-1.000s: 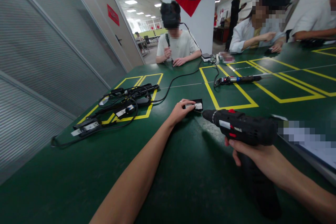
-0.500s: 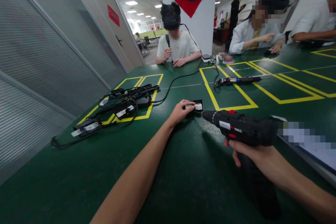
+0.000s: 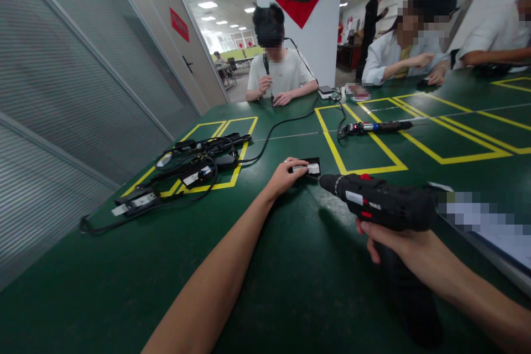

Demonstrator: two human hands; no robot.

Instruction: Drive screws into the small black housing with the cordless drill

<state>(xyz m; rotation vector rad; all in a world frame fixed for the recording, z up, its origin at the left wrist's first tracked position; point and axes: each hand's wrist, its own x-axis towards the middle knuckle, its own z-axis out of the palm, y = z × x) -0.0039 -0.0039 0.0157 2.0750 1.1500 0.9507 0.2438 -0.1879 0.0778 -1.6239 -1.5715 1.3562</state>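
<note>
Both my forearms (image 3: 224, 265) are bare, and I wear a small, shiny ring (image 3: 285, 161) on my left hand (image 3: 284, 178).

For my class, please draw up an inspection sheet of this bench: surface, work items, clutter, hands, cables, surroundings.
Surface: green table, yellow outlines; no spill seen.
Work items: power drill, its bit pointing at a small black part; contact unclear.
Clutter: black devices bunched at left; slim tool across a yellow line.
Hands: left hand, fingers on the part; right hand grips the drill.
Cables: looped among the devices; one black cable runs towards the far side.
Surroundings: co-worker opposite, others at right.
</note>
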